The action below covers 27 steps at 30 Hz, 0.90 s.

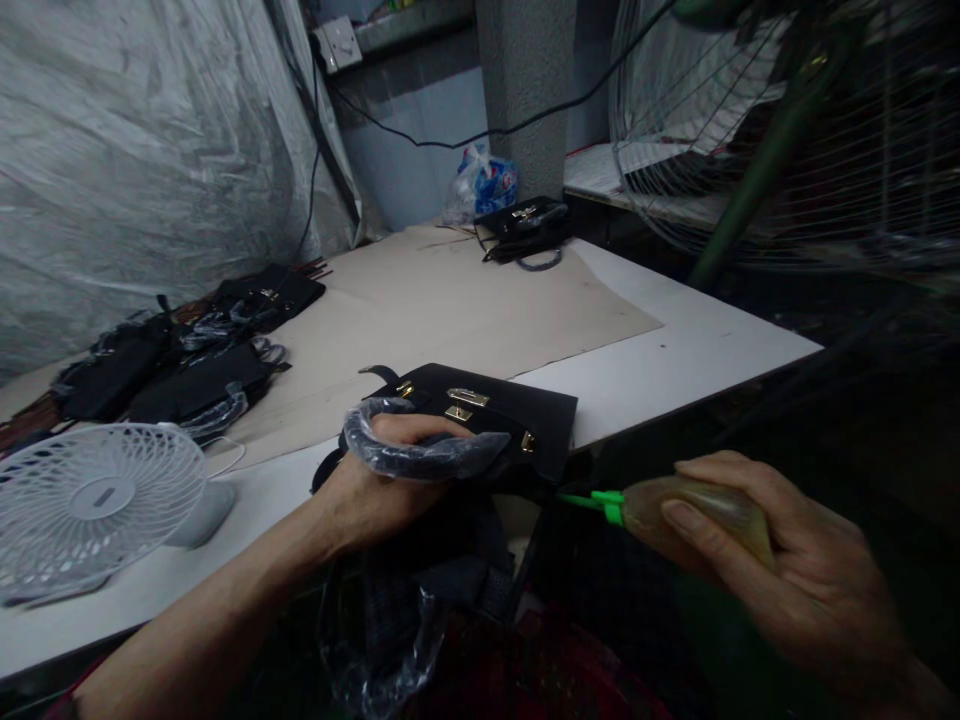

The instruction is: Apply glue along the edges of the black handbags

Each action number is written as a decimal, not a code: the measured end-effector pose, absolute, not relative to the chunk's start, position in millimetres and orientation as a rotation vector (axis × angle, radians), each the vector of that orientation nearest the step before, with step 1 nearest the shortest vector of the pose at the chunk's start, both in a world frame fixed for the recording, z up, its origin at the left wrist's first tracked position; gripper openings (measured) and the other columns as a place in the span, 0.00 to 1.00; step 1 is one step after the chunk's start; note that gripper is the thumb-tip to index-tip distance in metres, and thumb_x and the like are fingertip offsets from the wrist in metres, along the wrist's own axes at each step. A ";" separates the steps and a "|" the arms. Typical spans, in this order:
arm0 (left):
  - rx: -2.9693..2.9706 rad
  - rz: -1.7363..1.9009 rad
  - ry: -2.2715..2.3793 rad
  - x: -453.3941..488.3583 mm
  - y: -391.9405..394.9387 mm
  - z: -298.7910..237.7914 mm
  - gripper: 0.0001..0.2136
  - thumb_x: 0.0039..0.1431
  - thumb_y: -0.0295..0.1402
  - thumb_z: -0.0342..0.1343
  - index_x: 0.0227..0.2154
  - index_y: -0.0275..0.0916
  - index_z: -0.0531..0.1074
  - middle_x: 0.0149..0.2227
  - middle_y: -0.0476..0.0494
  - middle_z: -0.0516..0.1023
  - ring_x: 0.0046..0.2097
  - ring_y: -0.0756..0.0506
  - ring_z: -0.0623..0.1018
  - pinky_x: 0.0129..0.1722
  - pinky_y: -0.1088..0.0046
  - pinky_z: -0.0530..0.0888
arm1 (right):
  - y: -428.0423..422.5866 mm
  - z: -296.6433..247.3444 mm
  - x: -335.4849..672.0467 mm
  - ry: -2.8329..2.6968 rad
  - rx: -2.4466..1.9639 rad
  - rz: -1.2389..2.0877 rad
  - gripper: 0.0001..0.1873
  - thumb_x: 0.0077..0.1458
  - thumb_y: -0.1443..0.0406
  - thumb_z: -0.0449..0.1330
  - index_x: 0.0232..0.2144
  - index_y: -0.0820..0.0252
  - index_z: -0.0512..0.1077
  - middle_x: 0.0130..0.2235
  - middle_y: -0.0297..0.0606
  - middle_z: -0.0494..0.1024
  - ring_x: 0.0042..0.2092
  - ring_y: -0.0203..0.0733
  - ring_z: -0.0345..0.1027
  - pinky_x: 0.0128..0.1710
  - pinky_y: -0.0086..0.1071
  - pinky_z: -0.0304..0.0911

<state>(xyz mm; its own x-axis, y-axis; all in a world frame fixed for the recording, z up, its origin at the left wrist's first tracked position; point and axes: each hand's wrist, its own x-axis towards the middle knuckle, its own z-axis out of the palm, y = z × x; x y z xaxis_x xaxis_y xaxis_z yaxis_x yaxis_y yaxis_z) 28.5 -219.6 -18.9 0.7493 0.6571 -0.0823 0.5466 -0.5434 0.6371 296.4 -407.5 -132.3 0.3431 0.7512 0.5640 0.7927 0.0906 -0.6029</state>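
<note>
A black handbag [510,405] with gold-coloured metal fittings rests at the near edge of the table. Its handle [420,455], wrapped in clear plastic, loops over my left hand [390,480], which grips the bag from the near side; most of those fingers are hidden. To the right of the bag, my right hand [780,570] is wrapped round a yellowish squeeze bottle [697,515] with a thin green nozzle. The nozzle points left, close to the bag's lower right corner; whether it touches is too dark to tell. More plastic-wrapped strap [397,660] hangs below, over my lap.
A white fan [105,495] stands at the left. Several black handbags [202,385] lie behind it, and another black bag [521,230] sits at the table's far end near a plastic bag [484,185]. A large caged fan [757,150] stands at right beyond the white table [720,330].
</note>
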 end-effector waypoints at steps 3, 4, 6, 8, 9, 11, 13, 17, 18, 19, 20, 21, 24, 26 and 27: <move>2.297 0.237 0.879 30.1 -220.1 -17.7 0.13 0.61 0.37 0.58 0.41 0.39 0.84 0.43 0.41 0.87 0.41 0.43 0.85 0.40 0.70 0.79 | -402.0 -130.5 290.9 -1.499 -1.572 0.044 0.08 0.67 0.55 0.59 0.42 0.48 0.73 0.35 0.35 0.81 0.30 0.46 0.78 0.23 0.35 0.73; 2.294 0.234 0.873 30.6 -220.4 -17.8 0.13 0.61 0.36 0.58 0.41 0.39 0.84 0.43 0.42 0.87 0.41 0.44 0.85 0.40 0.70 0.79 | -401.4 -130.1 289.7 -1.519 -1.555 0.085 0.07 0.67 0.55 0.59 0.42 0.48 0.73 0.35 0.35 0.81 0.30 0.45 0.78 0.23 0.34 0.72; 2.289 0.229 0.864 30.9 -221.0 -18.8 0.12 0.60 0.35 0.58 0.41 0.39 0.84 0.43 0.42 0.87 0.42 0.44 0.85 0.40 0.70 0.79 | -401.9 -130.4 288.3 -1.530 -1.541 0.127 0.06 0.67 0.56 0.59 0.42 0.48 0.73 0.35 0.35 0.81 0.30 0.45 0.78 0.22 0.33 0.72; 2.285 0.232 0.864 30.4 -221.5 -20.5 0.12 0.60 0.35 0.58 0.42 0.39 0.84 0.43 0.42 0.87 0.42 0.44 0.85 0.41 0.70 0.79 | -404.1 -132.0 287.5 -1.512 -1.553 0.105 0.06 0.67 0.57 0.59 0.42 0.49 0.73 0.35 0.36 0.81 0.31 0.46 0.78 0.23 0.34 0.72; 2.285 0.236 0.865 29.9 -221.7 -21.3 0.12 0.61 0.35 0.58 0.42 0.39 0.84 0.43 0.42 0.87 0.42 0.44 0.85 0.41 0.70 0.79 | -405.3 -133.0 287.3 -1.504 -1.560 0.094 0.05 0.66 0.57 0.60 0.42 0.49 0.73 0.36 0.36 0.81 0.31 0.46 0.78 0.23 0.34 0.72; 2.295 0.236 0.854 28.8 -221.9 -22.5 0.12 0.61 0.35 0.59 0.43 0.39 0.84 0.43 0.42 0.87 0.41 0.44 0.85 0.41 0.70 0.79 | -407.3 -134.5 286.8 -1.517 -1.561 0.104 0.05 0.66 0.58 0.60 0.43 0.49 0.73 0.36 0.36 0.81 0.31 0.46 0.78 0.24 0.34 0.72; 2.316 0.233 0.831 28.3 -222.1 -22.8 0.12 0.61 0.34 0.59 0.43 0.39 0.84 0.43 0.43 0.87 0.42 0.44 0.85 0.42 0.70 0.79 | -408.0 -134.9 286.3 -1.545 -1.544 0.130 0.06 0.66 0.58 0.60 0.44 0.49 0.73 0.37 0.36 0.81 0.32 0.45 0.78 0.25 0.34 0.73; 2.326 0.230 0.832 29.0 -222.1 -22.0 0.12 0.60 0.34 0.59 0.43 0.39 0.84 0.43 0.42 0.87 0.42 0.43 0.85 0.43 0.68 0.80 | -407.4 -133.1 285.2 -1.521 -1.550 0.081 0.06 0.66 0.58 0.60 0.43 0.49 0.73 0.37 0.37 0.81 0.32 0.46 0.78 0.24 0.34 0.73; 2.327 0.226 0.837 29.0 -222.1 -22.1 0.12 0.61 0.34 0.59 0.43 0.39 0.84 0.43 0.42 0.87 0.42 0.43 0.85 0.43 0.68 0.80 | -407.7 -132.3 284.8 -1.515 -1.551 0.083 0.06 0.66 0.57 0.60 0.43 0.49 0.73 0.37 0.37 0.81 0.32 0.46 0.79 0.24 0.34 0.73; 2.331 0.225 0.837 28.8 -222.2 -22.5 0.12 0.60 0.34 0.59 0.43 0.39 0.84 0.43 0.42 0.87 0.42 0.43 0.84 0.44 0.68 0.80 | -408.4 -131.5 284.4 -1.514 -1.545 0.100 0.06 0.66 0.57 0.60 0.43 0.49 0.74 0.37 0.36 0.82 0.32 0.46 0.79 0.24 0.33 0.73; 2.340 0.229 0.830 28.3 -222.4 -23.0 0.12 0.60 0.34 0.59 0.43 0.39 0.84 0.43 0.42 0.87 0.42 0.43 0.84 0.44 0.67 0.80 | -409.2 -130.8 283.9 -1.515 -1.536 0.125 0.07 0.67 0.56 0.60 0.43 0.48 0.74 0.37 0.36 0.82 0.32 0.46 0.80 0.24 0.33 0.74; 2.346 0.231 0.821 27.6 -222.5 -23.8 0.12 0.60 0.33 0.59 0.43 0.39 0.84 0.43 0.42 0.87 0.42 0.44 0.84 0.44 0.67 0.80 | -410.2 -130.2 283.3 -1.516 -1.531 0.148 0.07 0.66 0.55 0.60 0.43 0.48 0.75 0.37 0.35 0.82 0.32 0.46 0.80 0.25 0.33 0.75; 2.346 0.252 0.819 25.1 -222.9 -25.9 0.12 0.61 0.33 0.59 0.44 0.40 0.83 0.43 0.43 0.87 0.42 0.44 0.84 0.45 0.68 0.80 | -412.5 -129.6 281.1 -1.498 -1.549 0.109 0.08 0.66 0.55 0.60 0.43 0.48 0.75 0.37 0.36 0.82 0.31 0.46 0.79 0.25 0.34 0.75; 2.342 0.256 0.821 23.8 -222.9 -26.6 0.12 0.62 0.33 0.59 0.44 0.40 0.83 0.43 0.43 0.87 0.42 0.45 0.84 0.44 0.69 0.80 | -413.4 -130.5 279.6 -1.493 -1.571 0.073 0.08 0.67 0.55 0.60 0.43 0.49 0.74 0.36 0.36 0.81 0.30 0.45 0.79 0.24 0.33 0.74; 2.349 0.254 0.813 23.4 -223.0 -26.7 0.12 0.62 0.33 0.59 0.44 0.40 0.83 0.43 0.43 0.87 0.42 0.45 0.84 0.44 0.69 0.80 | -413.8 -131.2 279.0 -1.497 -1.572 0.080 0.08 0.67 0.55 0.59 0.43 0.49 0.74 0.36 0.36 0.81 0.30 0.45 0.78 0.23 0.33 0.73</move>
